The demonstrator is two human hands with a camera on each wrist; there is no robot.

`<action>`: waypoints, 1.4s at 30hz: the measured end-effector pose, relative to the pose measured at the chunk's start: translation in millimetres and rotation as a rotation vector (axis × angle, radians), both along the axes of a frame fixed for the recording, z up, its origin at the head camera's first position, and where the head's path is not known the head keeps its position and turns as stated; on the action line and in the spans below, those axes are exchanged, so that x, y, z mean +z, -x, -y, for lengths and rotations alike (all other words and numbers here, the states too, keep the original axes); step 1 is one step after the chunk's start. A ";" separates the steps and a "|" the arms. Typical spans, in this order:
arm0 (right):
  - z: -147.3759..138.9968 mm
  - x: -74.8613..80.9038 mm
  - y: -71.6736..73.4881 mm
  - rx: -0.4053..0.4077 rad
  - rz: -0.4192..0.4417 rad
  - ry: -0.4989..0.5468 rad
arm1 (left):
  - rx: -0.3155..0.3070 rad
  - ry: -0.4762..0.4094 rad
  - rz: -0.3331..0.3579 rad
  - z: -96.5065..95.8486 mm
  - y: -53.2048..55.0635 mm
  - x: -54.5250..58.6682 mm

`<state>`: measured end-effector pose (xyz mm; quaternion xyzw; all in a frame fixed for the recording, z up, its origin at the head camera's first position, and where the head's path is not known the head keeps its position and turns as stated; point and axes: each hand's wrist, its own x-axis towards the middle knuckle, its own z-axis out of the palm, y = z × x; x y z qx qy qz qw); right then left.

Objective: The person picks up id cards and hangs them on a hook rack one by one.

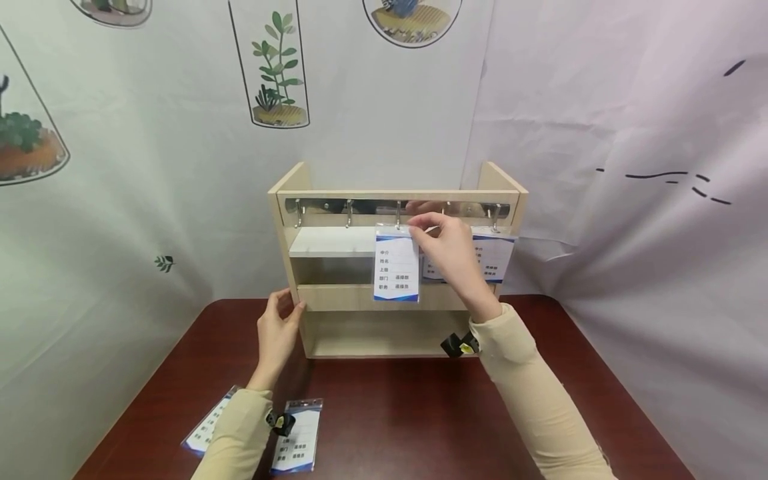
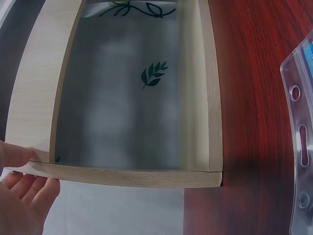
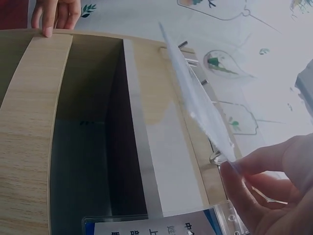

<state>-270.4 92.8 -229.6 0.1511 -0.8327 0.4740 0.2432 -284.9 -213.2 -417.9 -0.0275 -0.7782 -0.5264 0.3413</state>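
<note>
My right hand pinches the top corner of a badge card in a clear sleeve, right at the middle hook of the metal hook rail. In the right wrist view the sleeve is seen nearly edge-on, its top between thumb and fingers. On the wooden shelf's left side panel, my left hand grips the edge, thumb in front and fingers around the outer face. Other badge cards hang at the rail's right, partly behind my right hand.
Two more badge cards lie on the dark red table by my left forearm: one under the wrist camera, another partly behind the sleeve. Bare hooks stand at the rail's left. A printed white curtain hangs behind the shelf.
</note>
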 end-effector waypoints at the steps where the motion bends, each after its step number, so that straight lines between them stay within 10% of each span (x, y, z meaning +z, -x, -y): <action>1: 0.4 -0.4 -0.1 -0.002 -0.008 -0.002 | 0.000 0.000 -0.002 -0.2 -0.3 -0.1; 42: 7.2 -17.4 8.7 -0.028 -0.286 -0.068 | -0.011 0.025 0.002 0.5 -2.3 0.2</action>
